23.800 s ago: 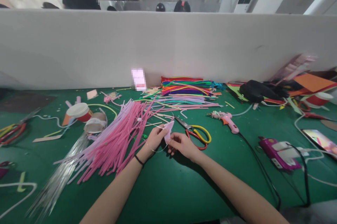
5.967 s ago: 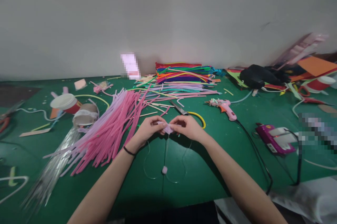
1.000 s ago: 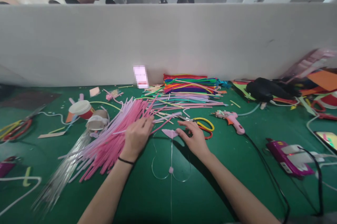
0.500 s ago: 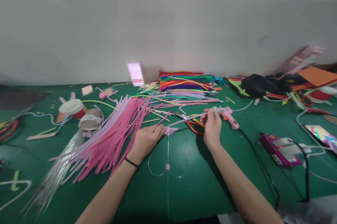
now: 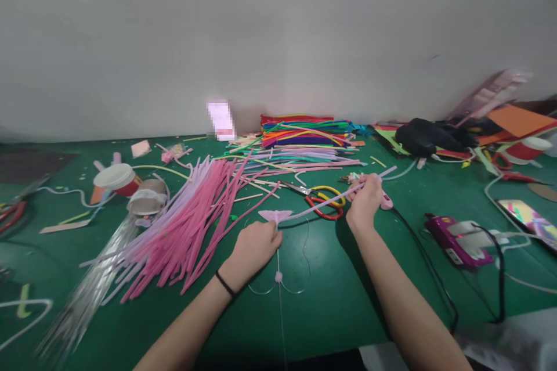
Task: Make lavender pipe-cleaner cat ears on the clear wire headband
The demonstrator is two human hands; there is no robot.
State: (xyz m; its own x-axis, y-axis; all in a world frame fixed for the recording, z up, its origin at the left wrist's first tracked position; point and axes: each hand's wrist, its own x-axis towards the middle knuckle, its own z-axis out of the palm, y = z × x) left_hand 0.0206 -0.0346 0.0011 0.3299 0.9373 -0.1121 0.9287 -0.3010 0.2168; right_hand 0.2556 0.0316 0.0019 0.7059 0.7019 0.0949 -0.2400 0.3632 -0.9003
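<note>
My left hand [image 5: 257, 244] is closed, thumb and finger pinching a thin clear wire stem [image 5: 278, 258] just under a small lilac wing-shaped piece [image 5: 270, 216]. From that piece a lilac pipe cleaner [image 5: 311, 209] stretches up to the right. My right hand [image 5: 366, 200] grips this strip near its far end, whose tip sticks out beyond the fingers. A lilac bead-like lump [image 5: 279, 277] sits lower on the wire, with curved wire loops on either side. Partly hidden behind my right hand lies a pink glue gun [image 5: 386, 201]. Scissors [image 5: 324, 202] with red and yellow handles rest between the hands.
Pink pipe cleaners [image 5: 191, 226] lie in a large heap on the left, beside clear wires [image 5: 87, 284]. Multicoloured bundles [image 5: 304, 136] rest against the white partition [image 5: 278, 51]. A purple power strip [image 5: 456, 243] and cables lie right. A paper cup [image 5: 117, 178] is at left.
My left hand has shifted from the pipe cleaner down to the wire stem under the wing piece. My right hand has moved slightly right, with the pipe cleaner drawn along.
</note>
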